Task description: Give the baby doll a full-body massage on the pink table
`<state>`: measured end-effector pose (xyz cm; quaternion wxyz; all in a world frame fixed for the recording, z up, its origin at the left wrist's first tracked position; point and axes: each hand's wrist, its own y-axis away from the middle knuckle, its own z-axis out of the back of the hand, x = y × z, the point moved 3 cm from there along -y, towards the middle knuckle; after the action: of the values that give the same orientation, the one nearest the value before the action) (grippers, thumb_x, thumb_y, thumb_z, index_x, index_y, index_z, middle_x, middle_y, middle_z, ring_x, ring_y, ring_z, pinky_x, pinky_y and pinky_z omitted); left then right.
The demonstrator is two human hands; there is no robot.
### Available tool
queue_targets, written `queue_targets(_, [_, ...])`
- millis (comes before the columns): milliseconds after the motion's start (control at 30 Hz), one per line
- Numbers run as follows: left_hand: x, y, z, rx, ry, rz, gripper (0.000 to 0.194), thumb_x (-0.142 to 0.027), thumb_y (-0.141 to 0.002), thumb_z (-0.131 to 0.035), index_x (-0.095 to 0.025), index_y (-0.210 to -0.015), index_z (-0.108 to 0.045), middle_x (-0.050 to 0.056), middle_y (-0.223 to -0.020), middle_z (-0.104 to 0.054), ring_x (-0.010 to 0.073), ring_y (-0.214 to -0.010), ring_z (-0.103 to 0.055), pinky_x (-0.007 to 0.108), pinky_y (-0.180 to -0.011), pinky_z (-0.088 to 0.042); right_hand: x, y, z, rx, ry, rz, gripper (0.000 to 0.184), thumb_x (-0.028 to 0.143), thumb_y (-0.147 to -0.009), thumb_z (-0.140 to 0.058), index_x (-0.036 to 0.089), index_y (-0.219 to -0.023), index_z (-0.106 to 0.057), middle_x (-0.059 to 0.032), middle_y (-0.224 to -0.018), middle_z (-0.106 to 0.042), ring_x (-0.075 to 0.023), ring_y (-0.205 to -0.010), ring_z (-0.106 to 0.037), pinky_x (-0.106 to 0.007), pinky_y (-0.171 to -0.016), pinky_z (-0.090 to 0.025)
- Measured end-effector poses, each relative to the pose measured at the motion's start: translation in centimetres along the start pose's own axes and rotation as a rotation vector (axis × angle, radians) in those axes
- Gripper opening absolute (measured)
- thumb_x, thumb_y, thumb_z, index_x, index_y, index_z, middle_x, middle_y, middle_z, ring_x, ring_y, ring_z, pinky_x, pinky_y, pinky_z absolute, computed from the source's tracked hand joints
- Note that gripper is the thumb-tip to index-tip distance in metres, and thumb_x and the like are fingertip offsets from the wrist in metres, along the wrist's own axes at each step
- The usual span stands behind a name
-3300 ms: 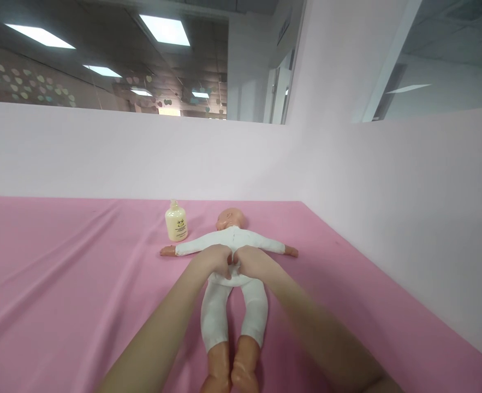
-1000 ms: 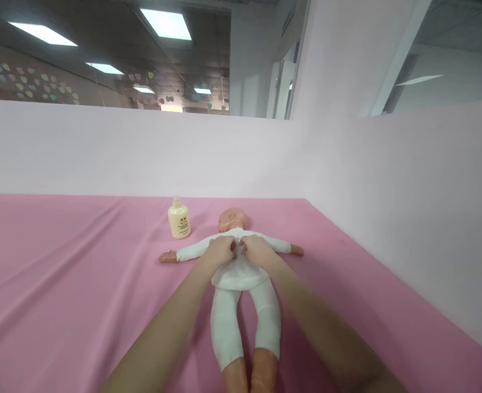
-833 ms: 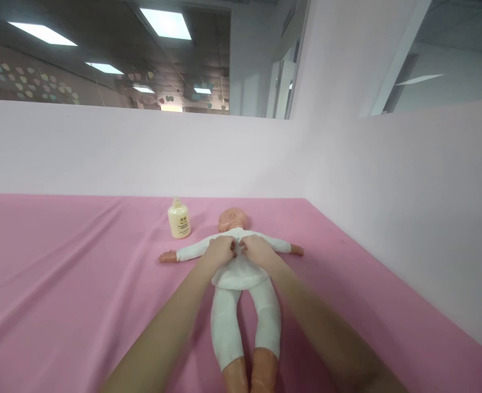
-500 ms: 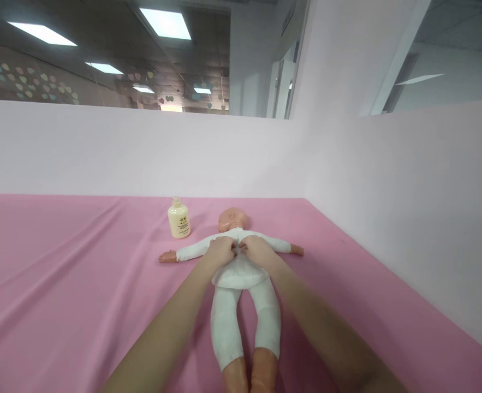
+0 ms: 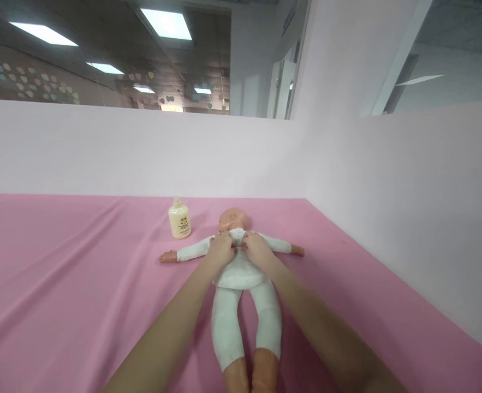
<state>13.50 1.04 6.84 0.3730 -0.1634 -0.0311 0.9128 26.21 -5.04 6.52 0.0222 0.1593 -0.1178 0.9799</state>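
A baby doll (image 5: 241, 273) in a white top and leggings lies stretched out on the pink sheet, arms spread and legs toward me. Its bald head (image 5: 233, 219) is turned to the left. Both of my hands rest on its upper torso, just below the neck. My left hand (image 5: 221, 249) is curled on the left side near the shoulder, and my right hand (image 5: 258, 250) mirrors it on the right. The thumbs meet close to the midline. My fingertips are partly hidden against the cloth.
A pale yellow pump bottle (image 5: 179, 220) stands beyond the doll's left-hand arm. White walls (image 5: 142, 153) border the pink sheet (image 5: 60, 273) at the back and right. A window (image 5: 101, 54) above the back wall shows ceiling lights. Soft folds run through the sheet on the left.
My hands have shifted slightly up the doll's torso toward the neck, and the fingers reach farther forward. The doll and bottle stay in place.
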Motion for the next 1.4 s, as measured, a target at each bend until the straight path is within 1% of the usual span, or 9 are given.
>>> queue_targets(267, [0.2, 0.0, 0.0, -0.032, 0.058, -0.016, 0.014, -0.021, -0.083, -0.056, -0.022, -0.082, -0.07, 0.005, -0.095, -0.072, 0.0253, -0.1, -0.062, 0.038, -0.088, -0.041, -0.2, 0.0, 0.0, -0.067, 0.014, 0.025, 0.022, 0.011, -0.09, -0.049, 0.017, -0.093, -0.07, -0.0062, -0.102, -0.07, -0.0181, -0.102, -0.06, -0.028, -0.093, -0.038])
queue_targets(433, [0.5, -0.2, -0.4, -0.075, 0.083, 0.011, 0.012, -0.022, -0.082, -0.059, -0.022, -0.092, -0.066, 0.006, -0.1, -0.073, 0.0245, -0.101, -0.064, 0.036, -0.088, -0.042, -0.5, -0.1, -0.1, -0.073, 0.002, -0.012, 0.017, 0.011, -0.087, -0.055, 0.017, -0.1, -0.065, -0.0063, -0.105, -0.071, -0.0188, -0.103, -0.062, -0.028, -0.091, -0.038])
queue_targets(567, [0.7, -0.4, -0.6, -0.072, 0.059, 0.043, 0.023, -0.024, -0.084, -0.06, -0.021, -0.106, -0.061, 0.008, -0.104, -0.073, 0.0256, -0.105, -0.064, 0.037, -0.089, -0.042, -0.8, -0.3, -0.4, -0.073, -0.002, -0.039, 0.026, 0.012, -0.087, -0.056, 0.018, -0.112, -0.06, -0.0071, -0.11, -0.071, -0.0191, -0.106, -0.063, -0.028, -0.092, -0.039])
queue_targets(667, [0.8, -0.5, -0.8, -0.07, 0.054, 0.048, 0.024, -0.025, -0.084, -0.06, -0.02, -0.107, -0.06, 0.008, -0.106, -0.073, 0.0265, -0.106, -0.063, 0.037, -0.089, -0.042, -1.0, -0.4, -0.6, -0.068, 0.007, -0.06, 0.031, 0.014, -0.09, -0.052, 0.017, -0.12, -0.058, -0.0094, -0.111, -0.07, -0.0199, -0.107, -0.063, -0.029, -0.093, -0.039])
queue_targets(1000, [0.5, -0.5, -0.9, -0.052, 0.03, 0.032, 0.029, -0.023, -0.088, -0.053, -0.021, -0.115, -0.064, 0.01, -0.119, -0.069, 0.0255, -0.115, -0.06, 0.036, -0.094, -0.041, -1.5, -0.6, -1.3, -0.115, -0.021, -0.067, 0.03, 0.02, -0.092, -0.052, 0.02, -0.121, -0.061, -0.0078, -0.116, -0.067, -0.0182, -0.103, -0.06, -0.028, -0.091, -0.039])
queue_targets(1133, [0.1, 0.1, 1.0, 0.044, 0.032, 0.002, 0.029, -0.027, -0.086, -0.054, -0.023, -0.113, -0.065, 0.008, -0.117, -0.069, 0.0254, -0.111, -0.061, 0.034, -0.091, -0.044, -1.0, -0.1, 0.0, -0.09, -0.025, -0.088, 0.031, 0.026, -0.094, -0.05, 0.022, -0.123, -0.061, -0.0083, -0.119, -0.066, -0.0195, -0.105, -0.061, -0.03, -0.091, -0.04])
queue_targets(1233, [-1.0, 1.6, 3.9, 0.26, 0.039, -0.031, 0.026, -0.031, -0.08, -0.06, -0.022, -0.102, -0.069, 0.007, -0.105, -0.071, 0.0268, -0.094, -0.065, 0.035, -0.082, -0.048, -0.1, 0.8, 1.6, 0.064, -0.016, -0.078, 0.033, 0.031, -0.089, -0.057, 0.025, -0.12, -0.065, -0.0083, -0.121, -0.066, -0.0248, -0.109, -0.061, -0.037, -0.093, -0.041])
queue_targets(1333, [-2.3, 3.7, 6.9, 0.446, 0.055, 0.062, 0.023, -0.038, -0.075, -0.067, -0.019, -0.086, -0.074, 0.008, -0.085, -0.071, 0.0283, -0.08, -0.064, 0.04, -0.076, -0.049, 0.6, 1.7, 2.7, 0.244, -0.027, -0.13, 0.033, 0.041, -0.08, -0.069, 0.029, -0.11, -0.072, -0.007, -0.104, -0.071, -0.0273, -0.091, -0.066, -0.04, -0.081, -0.046])
queue_targets(1400, [-3.1, 4.8, 7.9, 0.474, 0.052, 0.105, 0.022, -0.04, -0.072, -0.07, -0.021, -0.082, -0.074, 0.008, -0.078, -0.069, 0.0272, -0.073, -0.063, 0.042, -0.072, -0.049, 1.0, 2.1, 2.7, 0.359, 0.002, -0.208, 0.035, 0.046, -0.071, -0.077, 0.031, -0.103, -0.076, -0.0071, -0.088, -0.072, -0.0285, -0.079, -0.066, -0.042, -0.072, -0.047])
